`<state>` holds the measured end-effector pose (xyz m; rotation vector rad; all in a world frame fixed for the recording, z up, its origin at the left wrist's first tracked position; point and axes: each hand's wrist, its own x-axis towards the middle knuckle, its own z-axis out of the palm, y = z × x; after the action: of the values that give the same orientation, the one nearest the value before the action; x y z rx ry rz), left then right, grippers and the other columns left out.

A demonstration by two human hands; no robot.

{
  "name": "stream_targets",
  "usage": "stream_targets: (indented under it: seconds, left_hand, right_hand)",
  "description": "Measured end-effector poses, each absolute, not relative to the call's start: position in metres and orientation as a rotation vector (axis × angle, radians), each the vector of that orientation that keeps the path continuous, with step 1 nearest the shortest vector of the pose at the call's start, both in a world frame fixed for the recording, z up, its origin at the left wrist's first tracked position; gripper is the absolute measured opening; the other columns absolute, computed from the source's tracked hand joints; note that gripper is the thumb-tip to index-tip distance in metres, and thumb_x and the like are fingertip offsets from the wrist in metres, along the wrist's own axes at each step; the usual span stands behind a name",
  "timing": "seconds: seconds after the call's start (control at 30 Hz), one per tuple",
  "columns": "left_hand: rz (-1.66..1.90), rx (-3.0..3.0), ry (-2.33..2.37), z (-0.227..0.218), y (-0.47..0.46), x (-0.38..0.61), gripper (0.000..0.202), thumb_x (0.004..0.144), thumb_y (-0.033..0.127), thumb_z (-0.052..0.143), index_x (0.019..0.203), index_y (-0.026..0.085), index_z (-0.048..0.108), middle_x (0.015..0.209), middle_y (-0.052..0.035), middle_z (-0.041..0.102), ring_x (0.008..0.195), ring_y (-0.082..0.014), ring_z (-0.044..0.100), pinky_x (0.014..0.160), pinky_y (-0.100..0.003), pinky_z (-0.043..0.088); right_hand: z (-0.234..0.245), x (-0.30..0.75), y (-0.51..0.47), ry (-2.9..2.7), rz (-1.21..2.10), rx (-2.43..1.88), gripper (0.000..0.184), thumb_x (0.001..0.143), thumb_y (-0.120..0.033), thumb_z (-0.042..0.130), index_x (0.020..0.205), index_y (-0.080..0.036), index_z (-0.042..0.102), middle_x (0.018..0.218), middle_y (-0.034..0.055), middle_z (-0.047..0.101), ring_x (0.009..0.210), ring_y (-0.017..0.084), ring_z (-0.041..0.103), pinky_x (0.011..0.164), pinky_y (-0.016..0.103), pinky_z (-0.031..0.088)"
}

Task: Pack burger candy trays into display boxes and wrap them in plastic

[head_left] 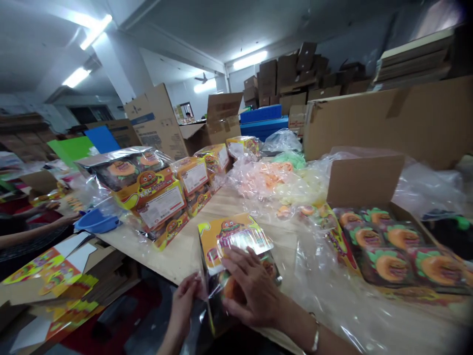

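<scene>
Left grip (184, 301) pinches, right grip (251, 291) clasps film-wrapped candy box (236, 235), near table (177, 256) edge. Probably light, slippery; hold stiff card sides.

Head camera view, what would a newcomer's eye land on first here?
Probably the yellow burger box at the bottom centre, with the left hand gripping its wrapped edge and the right hand spread flat on it. Next come the stack of wrapped boxes to the left on the wooden table, and the open carton at right, filled with orange burger packets.
</scene>
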<state>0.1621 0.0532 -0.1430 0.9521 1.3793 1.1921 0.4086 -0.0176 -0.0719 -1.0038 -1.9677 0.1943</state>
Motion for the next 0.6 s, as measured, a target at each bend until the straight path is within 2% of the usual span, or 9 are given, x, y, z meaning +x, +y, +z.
stream_targets:
  seconds: [0.07,0.13,0.2,0.27,0.33,0.4,0.5,0.6]
  left_hand:
    - [1.201,0.907,1.483,-0.151,0.052,0.137,0.066,0.054,0.062,0.083,0.104,0.023,0.065,0.097,-0.0082,0.073,0.108,-0.0378,0.065,0.102,-0.053,0.046]
    - [1.222,0.959,1.43,-0.169,0.04,0.126,0.077,0.058,0.07,0.077,0.119,0.026,0.061,0.117,-0.0098,0.069,0.123,-0.0384,0.057,0.111,-0.055,0.037]
    - [1.26,1.074,1.23,-0.192,0.018,0.134,0.09,0.053,0.079,0.073,0.126,0.029,0.057,0.135,-0.0102,0.06,0.133,-0.0402,0.046,0.115,-0.054,0.033]
    - [1.227,1.241,0.993,-0.211,-0.003,0.156,0.103,0.05,0.078,0.076,0.137,0.03,0.05,0.149,-0.0095,0.047,0.14,-0.0408,0.036,0.116,-0.052,0.033]
    - [1.154,1.381,0.885,-0.217,-0.016,0.181,0.107,0.057,0.066,0.081,0.148,0.032,0.036,0.153,-0.01,0.041,0.142,-0.0399,0.033,0.116,-0.052,0.033]
    - [1.145,1.44,0.875,-0.211,-0.018,0.2,0.11,0.061,0.054,0.084,0.152,0.032,0.026,0.152,-0.0123,0.04,0.141,-0.0402,0.036,0.115,-0.055,0.034]
    - [1.146,1.416,0.907,-0.195,-0.007,0.213,0.114,0.061,0.048,0.086,0.153,0.029,0.021,0.148,-0.0164,0.044,0.135,-0.0422,0.044,0.111,-0.058,0.038]
    - [1.123,1.352,0.923,-0.186,0.005,0.218,0.115,0.065,0.051,0.083,0.155,0.029,0.015,0.148,-0.0178,0.045,0.131,-0.0431,0.048,0.108,-0.06,0.042]
  right_hand:
    - [-0.095,0.427,-0.021,-1.7,0.227,-1.106,0.071,0.081,-0.041,0.066,0.146,-0.027,0.041,0.153,0.0105,0.04,0.142,0.036,0.034,0.118,0.059,0.024]
    - [-0.119,0.442,-0.019,-1.291,0.409,-1.219,0.059,0.086,-0.044,0.06,0.141,-0.028,0.048,0.149,0.0108,0.045,0.138,0.035,0.04,0.115,0.057,0.031]
    - [-0.137,0.452,-0.012,-0.952,0.68,-1.253,0.051,0.088,-0.052,0.057,0.133,-0.027,0.056,0.14,0.0097,0.056,0.132,0.032,0.049,0.111,0.052,0.039]
    - [-0.146,0.459,-0.004,-0.781,0.913,-1.204,0.054,0.084,-0.062,0.059,0.123,-0.024,0.064,0.133,0.0089,0.062,0.128,0.032,0.053,0.108,0.048,0.043]
    - [-0.149,0.465,0.003,-0.641,1.036,-1.161,0.063,0.075,-0.072,0.062,0.113,-0.023,0.07,0.129,0.0088,0.065,0.128,0.034,0.052,0.108,0.048,0.042]
    - [-0.147,0.468,0.006,-0.516,1.135,-1.141,0.068,0.071,-0.077,0.063,0.108,-0.022,0.073,0.126,0.0083,0.068,0.129,0.035,0.052,0.108,0.05,0.043]
    - [-0.144,0.468,0.004,-0.543,1.327,-1.062,0.061,0.076,-0.071,0.065,0.115,-0.025,0.072,0.127,0.0058,0.067,0.127,0.032,0.054,0.108,0.049,0.043]
    - [-0.145,0.468,0.001,-0.614,1.402,-0.978,0.056,0.075,-0.067,0.069,0.117,-0.03,0.071,0.129,0.0031,0.066,0.124,0.03,0.057,0.109,0.048,0.042]
